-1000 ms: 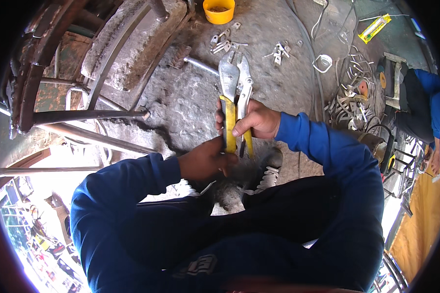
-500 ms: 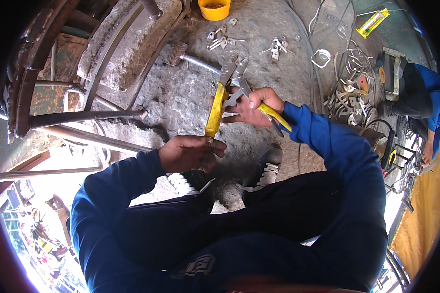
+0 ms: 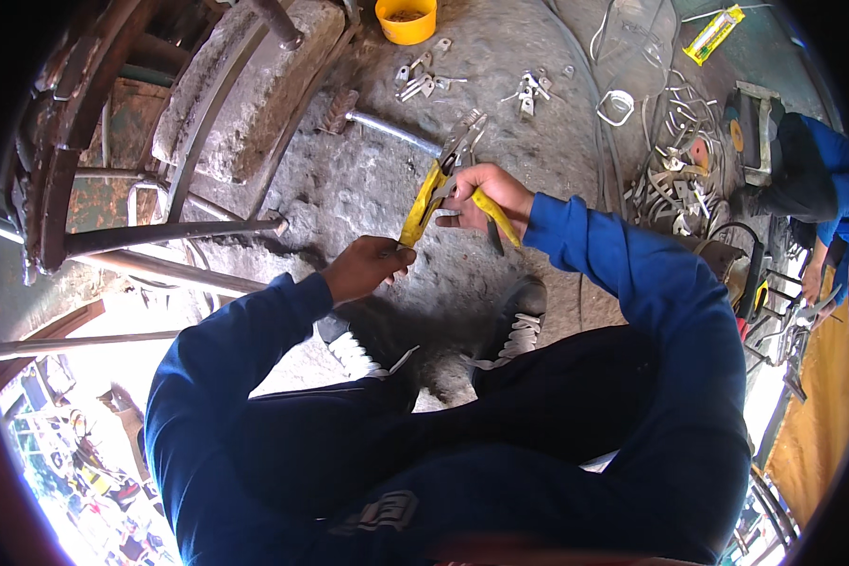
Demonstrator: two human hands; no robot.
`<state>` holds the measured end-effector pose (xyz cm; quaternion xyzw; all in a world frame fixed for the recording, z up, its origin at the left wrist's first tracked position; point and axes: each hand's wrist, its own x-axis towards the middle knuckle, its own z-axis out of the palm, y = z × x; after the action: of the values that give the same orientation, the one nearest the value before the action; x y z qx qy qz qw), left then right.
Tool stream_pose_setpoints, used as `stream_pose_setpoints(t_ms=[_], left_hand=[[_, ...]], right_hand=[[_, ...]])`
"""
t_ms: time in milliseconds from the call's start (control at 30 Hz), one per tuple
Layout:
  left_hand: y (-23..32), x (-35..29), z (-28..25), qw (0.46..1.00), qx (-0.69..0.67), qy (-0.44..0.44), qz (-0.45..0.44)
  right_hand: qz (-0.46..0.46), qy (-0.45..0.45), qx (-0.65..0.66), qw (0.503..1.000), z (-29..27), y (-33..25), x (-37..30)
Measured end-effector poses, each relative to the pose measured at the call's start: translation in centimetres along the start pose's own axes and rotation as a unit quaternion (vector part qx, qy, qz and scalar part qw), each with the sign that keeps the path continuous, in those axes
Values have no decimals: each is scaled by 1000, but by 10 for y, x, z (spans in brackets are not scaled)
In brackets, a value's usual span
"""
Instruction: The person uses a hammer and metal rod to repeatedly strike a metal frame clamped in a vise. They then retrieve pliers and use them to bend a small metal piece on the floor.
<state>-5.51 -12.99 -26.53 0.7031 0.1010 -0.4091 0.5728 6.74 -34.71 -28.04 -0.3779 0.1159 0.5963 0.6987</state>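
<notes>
Snips (image 3: 443,179), yellow-handled, handles spread: one clamped in left hand (image 3: 363,269), other in right hand (image 3: 481,193); best squeezed evenly, fingers off blades.

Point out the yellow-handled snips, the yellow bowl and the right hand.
yellow-handled snips (image 3: 423,203): head view, on the left yellow handle, below the metal blades.
yellow bowl (image 3: 406,26): head view, on its outer wall, at the top of the picture.
right hand (image 3: 486,193): head view, on the back of the hand.
</notes>
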Motion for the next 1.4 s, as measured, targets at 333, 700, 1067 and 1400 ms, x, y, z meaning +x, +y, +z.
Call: stream_pose_setpoints(t_ms=[333, 700, 1067, 1400], left_hand=[[3, 23, -17, 929, -295, -215, -61], [-10, 27, 11, 994, -5, 56, -90], [-8, 14, -9, 933, -324, -152, -45], [-3, 29, 15, 997, 31, -6, -64]], right_hand=[[-47, -62, 21, 997, -25, -12, -6], [21, 102, -23, 994, -9, 0, 22], [32, -159, 73, 984, -33, -10, 20], [-9, 133, -109, 985, 16, -4, 14]])
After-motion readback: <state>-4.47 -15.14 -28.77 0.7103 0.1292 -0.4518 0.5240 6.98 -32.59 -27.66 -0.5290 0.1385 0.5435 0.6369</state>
